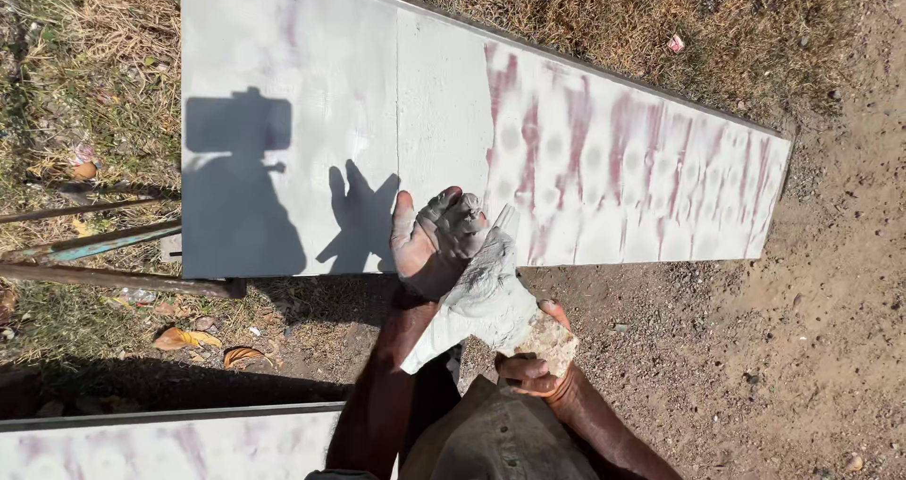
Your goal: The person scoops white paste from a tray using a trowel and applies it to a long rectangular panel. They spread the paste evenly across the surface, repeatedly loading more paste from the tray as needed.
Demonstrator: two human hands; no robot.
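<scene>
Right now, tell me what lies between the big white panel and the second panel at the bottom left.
In the head view, between the big white panel and the second panel: shadowed dirt with dry leaves and a rusty metal bar.

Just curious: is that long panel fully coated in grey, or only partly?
Partly. The panel is grey near the shadow; reddish streaks show on its far stretch.

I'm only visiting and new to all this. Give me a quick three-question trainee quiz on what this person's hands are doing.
1. True or false: the right hand holds a stone-like block.
2. What coats the left hand?
A. grey putty
B. red paint
C. nothing
3. Which colour streaks the right part of the long panel?

Key:
1. True; the putty-smeared block is in its grip.
2. A
3. Reddish
</scene>
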